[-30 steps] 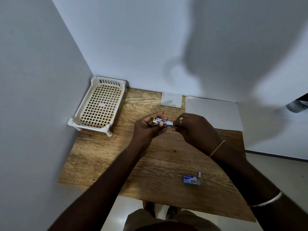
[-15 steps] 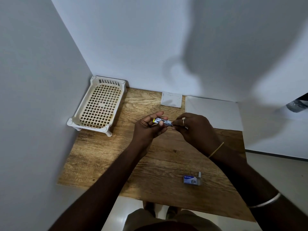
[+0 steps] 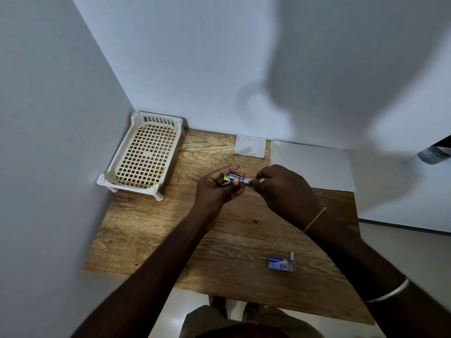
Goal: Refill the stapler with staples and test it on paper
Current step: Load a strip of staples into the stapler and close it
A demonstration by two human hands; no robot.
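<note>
Your work surface: one wood-grain table (image 3: 170,228). On it you have: far-left corner, one cream plastic lattice basket (image 3: 158,121) on short legs, long side running away from you; far edge, centre, one small white square (image 3: 250,145), flat; just right of it, a narrow gap between, one large sheet of white paper (image 3: 310,164), flat; near you on the right, one blue-labelled staple box (image 3: 278,262), a short strip of staples (image 3: 292,255) just beside its far right corner.
</note>
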